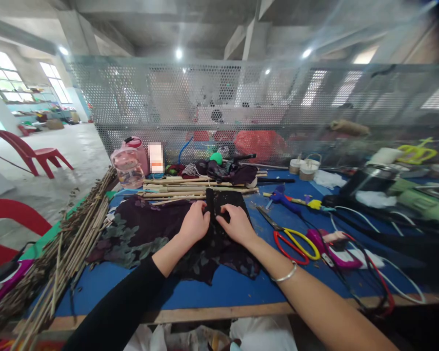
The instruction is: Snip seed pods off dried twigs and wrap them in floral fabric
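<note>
My left hand (194, 223) and my right hand (237, 224) rest side by side on a black lace piece (227, 199) that lies on a dark purple floral fabric (146, 231) spread over the blue table (237, 285). Both hands have their fingers curled, pinching a narrow black folded strip (209, 204) between them. My left arm wears a black sleeve; my right wrist carries a silver bangle (286, 276).
Red and yellow scissors (290, 241) lie right of my hands. Bamboo sticks (183, 190) lie behind the fabric; a twig bundle (58, 258) lines the left edge. A pink water jug (129, 165), tape rolls (303, 167), cables and a perforated metal screen (241, 105) stand behind.
</note>
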The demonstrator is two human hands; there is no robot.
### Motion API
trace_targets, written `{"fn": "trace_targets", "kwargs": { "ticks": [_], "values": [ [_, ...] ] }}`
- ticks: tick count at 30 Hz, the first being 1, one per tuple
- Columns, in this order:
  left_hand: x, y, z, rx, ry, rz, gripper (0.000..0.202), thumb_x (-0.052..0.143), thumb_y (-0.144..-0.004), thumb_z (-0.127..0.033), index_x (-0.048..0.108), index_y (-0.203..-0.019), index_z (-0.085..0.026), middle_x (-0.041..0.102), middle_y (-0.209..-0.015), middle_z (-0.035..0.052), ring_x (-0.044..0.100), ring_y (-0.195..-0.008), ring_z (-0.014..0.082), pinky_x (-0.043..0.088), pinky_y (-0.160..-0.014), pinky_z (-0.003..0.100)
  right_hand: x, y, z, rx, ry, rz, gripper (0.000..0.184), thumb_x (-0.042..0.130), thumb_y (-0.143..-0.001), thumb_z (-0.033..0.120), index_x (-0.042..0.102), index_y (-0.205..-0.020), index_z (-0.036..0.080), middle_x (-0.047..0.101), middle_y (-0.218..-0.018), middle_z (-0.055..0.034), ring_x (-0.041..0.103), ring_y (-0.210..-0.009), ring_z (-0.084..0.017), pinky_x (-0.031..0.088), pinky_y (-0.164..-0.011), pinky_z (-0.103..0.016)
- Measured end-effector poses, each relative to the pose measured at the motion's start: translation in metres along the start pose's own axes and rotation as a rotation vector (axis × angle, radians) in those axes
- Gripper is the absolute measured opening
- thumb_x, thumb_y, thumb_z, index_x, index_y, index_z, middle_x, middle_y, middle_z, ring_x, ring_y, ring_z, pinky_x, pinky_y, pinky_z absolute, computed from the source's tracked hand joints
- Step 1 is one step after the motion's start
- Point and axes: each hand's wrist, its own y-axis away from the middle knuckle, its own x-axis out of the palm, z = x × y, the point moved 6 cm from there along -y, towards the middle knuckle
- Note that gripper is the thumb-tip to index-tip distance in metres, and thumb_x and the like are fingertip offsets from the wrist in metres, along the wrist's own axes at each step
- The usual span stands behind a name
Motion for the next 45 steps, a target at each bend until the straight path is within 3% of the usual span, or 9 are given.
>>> {"fn": "trace_targets", "kwargs": {
  "ticks": [5,10,16,21,25,29,34,40,45],
  "values": [
    [0.006,-0.014,-0.003,0.058,-0.031,0.063,0.023,0.050,-0.081,-0.028,0.057,-0.098,-0.014,0.061,-0.098,0.0098,0.056,-0.092,0.0188,0.043,-0.085,0.030,-0.013,0.013,0.000,-0.138,0.069,0.040,0.046,0.056,-0.067,0.023,0.049,-0.113,0.021,0.051,-0.124,-0.0084,0.039,-0.120,-0.027,0.027,-0.100,-0.047],
    [0.026,-0.018,0.002,-0.003,-0.178,0.180,0.033,0.062,-0.072,-0.030,0.059,-0.100,-0.013,0.060,-0.102,0.0127,0.058,-0.095,0.0220,0.043,-0.085,0.031,-0.026,0.009,-0.021,-0.024,0.066,-0.020,0.036,0.049,-0.071,0.017,0.051,-0.106,0.018,0.058,-0.098,-0.0066,0.053,-0.092,-0.020,0.041,-0.083,-0.033],
    [0.032,-0.016,0.015,-0.052,-0.130,0.134,0.031,0.052,-0.077,-0.019,0.055,-0.107,-0.013,0.065,-0.095,0.0109,0.061,-0.091,0.0196,0.044,-0.083,0.029,-0.016,0.004,-0.004,0.032,0.322,-0.066,0.046,0.060,-0.071,0.047,0.051,-0.106,0.018,0.057,-0.099,-0.0103,0.051,-0.094,-0.026,0.038,-0.078,-0.035],
    [0.032,-0.012,0.007,-0.038,-0.154,0.146,0.045,0.058,-0.075,-0.035,0.052,-0.113,-0.011,0.062,-0.104,0.0147,0.059,-0.099,0.0240,0.044,-0.084,0.032,-0.011,0.000,-0.001,0.119,0.380,-0.049,0.007,0.055,-0.074,0.027,0.055,-0.074,0.020,0.060,-0.080,-0.0051,0.053,-0.079,-0.021,0.036,-0.067,-0.029],
    [0.033,-0.012,0.006,-0.023,-0.187,0.163,0.046,0.057,-0.075,-0.026,0.048,-0.117,-0.010,0.062,-0.106,0.0164,0.059,-0.099,0.0239,0.043,-0.085,0.032,-0.020,-0.002,-0.011,0.112,0.187,-0.094,0.017,0.048,-0.079,0.028,0.056,-0.065,0.020,0.061,-0.072,-0.0032,0.055,-0.071,-0.017,0.036,-0.063,-0.026],
    [0.032,-0.014,0.012,-0.039,-0.128,0.132,0.039,0.049,-0.076,-0.016,0.050,-0.115,-0.012,0.067,-0.089,0.0100,0.062,-0.088,0.0195,0.045,-0.082,0.030,-0.035,0.000,-0.020,0.166,0.011,-0.187,0.028,0.042,-0.083,0.037,0.055,-0.066,0.020,0.058,-0.062,-0.0007,0.053,-0.059,-0.014,0.035,-0.057,-0.025],
    [0.030,-0.014,0.013,-0.037,-0.069,0.093,0.033,0.049,-0.075,-0.014,0.056,-0.108,-0.015,0.068,-0.084,0.0062,0.062,-0.084,0.0184,0.045,-0.079,0.028,-0.025,0.002,0.004,0.090,0.307,-0.146,0.033,0.057,-0.072,0.053,0.054,-0.067,0.020,0.058,-0.069,-0.0042,0.054,-0.070,-0.020,0.035,-0.061,-0.028],
    [0.026,-0.014,0.017,-0.065,-0.015,0.072,0.032,0.049,-0.075,-0.013,0.057,-0.106,-0.014,0.067,-0.082,0.0054,0.062,-0.078,0.0164,0.046,-0.075,0.026,-0.008,0.001,0.012,0.067,0.423,0.000,0.013,0.055,-0.075,0.030,0.058,-0.068,0.020,0.062,-0.078,-0.0058,0.056,-0.079,-0.021,0.033,-0.065,-0.030],
    [0.021,-0.015,0.016,-0.053,-0.003,0.055,0.032,0.050,-0.074,-0.012,0.058,-0.105,-0.011,0.067,-0.082,0.0065,0.061,-0.078,0.0162,0.046,-0.077,0.026,-0.018,0.001,0.009,0.079,0.280,-0.072,0.016,0.045,-0.080,0.022,0.055,-0.068,0.020,0.062,-0.072,-0.0027,0.055,-0.069,-0.016,0.031,-0.060,-0.027]
  ]
}}
